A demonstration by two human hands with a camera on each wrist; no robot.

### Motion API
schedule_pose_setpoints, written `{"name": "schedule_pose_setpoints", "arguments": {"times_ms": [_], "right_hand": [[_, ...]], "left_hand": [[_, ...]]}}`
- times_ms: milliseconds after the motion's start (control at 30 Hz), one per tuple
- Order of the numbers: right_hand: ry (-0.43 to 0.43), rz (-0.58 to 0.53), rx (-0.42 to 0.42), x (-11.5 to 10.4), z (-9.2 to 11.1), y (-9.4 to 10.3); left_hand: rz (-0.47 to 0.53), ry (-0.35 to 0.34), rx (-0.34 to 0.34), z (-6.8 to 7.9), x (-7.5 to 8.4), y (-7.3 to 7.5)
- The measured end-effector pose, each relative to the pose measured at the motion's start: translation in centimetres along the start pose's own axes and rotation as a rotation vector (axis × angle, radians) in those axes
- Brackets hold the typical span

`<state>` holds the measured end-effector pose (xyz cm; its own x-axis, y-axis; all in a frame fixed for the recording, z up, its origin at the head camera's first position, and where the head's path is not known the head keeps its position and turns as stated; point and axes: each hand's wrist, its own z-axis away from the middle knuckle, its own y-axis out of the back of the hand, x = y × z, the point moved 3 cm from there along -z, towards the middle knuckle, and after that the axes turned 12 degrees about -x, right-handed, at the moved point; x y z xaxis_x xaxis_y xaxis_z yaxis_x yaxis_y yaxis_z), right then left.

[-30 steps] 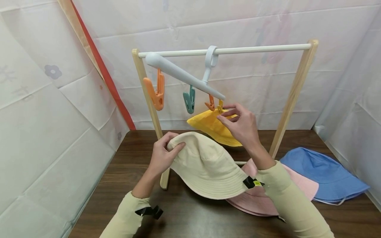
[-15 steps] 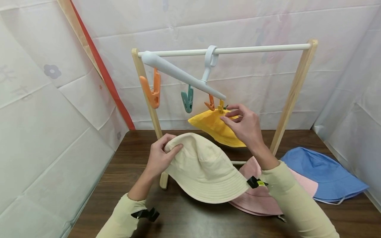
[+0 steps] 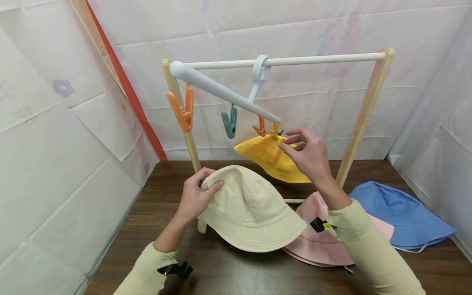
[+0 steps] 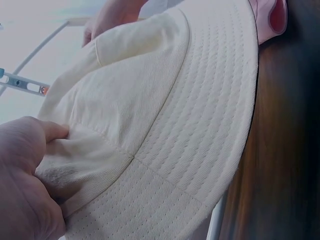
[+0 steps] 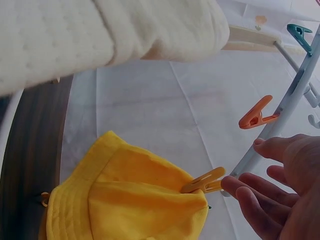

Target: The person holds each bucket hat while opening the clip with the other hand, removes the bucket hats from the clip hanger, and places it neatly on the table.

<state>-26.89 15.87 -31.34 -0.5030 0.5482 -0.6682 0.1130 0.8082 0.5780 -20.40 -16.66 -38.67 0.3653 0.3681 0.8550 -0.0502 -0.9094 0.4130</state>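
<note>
In the head view my left hand (image 3: 194,194) grips the crown of a cream bucket hat (image 3: 254,213), thumb on the near side, brim hanging low to the right. A yellow bucket hat (image 3: 271,157) hangs from a yellow clothespin (image 3: 274,132) at the far end of a pale blue hanger (image 3: 217,90). Just right of that clothespin, my right hand (image 3: 307,153) holds nothing, its fingers loosely bent. The right wrist view shows its fingertips (image 5: 231,184) close beside the yellow clothespin (image 5: 202,182); whether they touch is unclear.
The hanger hooks over the white rail (image 3: 324,60) of a wooden rack. An orange clothespin (image 3: 184,112), a teal one (image 3: 230,123) and another orange one (image 3: 260,128) hang from it. A pink hat (image 3: 317,246) and a blue hat (image 3: 398,217) lie at right on the dark table.
My right hand has drawn a little rightward from the yellow clothespin. The left hand and cream hat have shifted slightly left. The hanger's near end has swung left.
</note>
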Motion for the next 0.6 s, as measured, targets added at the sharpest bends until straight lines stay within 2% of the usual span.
{"name": "schedule_pose_setpoints", "arguments": {"times_ms": [200,600], "right_hand": [[-0.009,0.006,0.005,0.29,0.08,0.03],[-0.006,-0.011,0.004,0.43,0.2,-0.21]], "left_hand": [[-0.02,0.051,-0.006,0.39,-0.1,0.16],[-0.047,0.1,-0.05,0.6,-0.54,-0.46]]}}
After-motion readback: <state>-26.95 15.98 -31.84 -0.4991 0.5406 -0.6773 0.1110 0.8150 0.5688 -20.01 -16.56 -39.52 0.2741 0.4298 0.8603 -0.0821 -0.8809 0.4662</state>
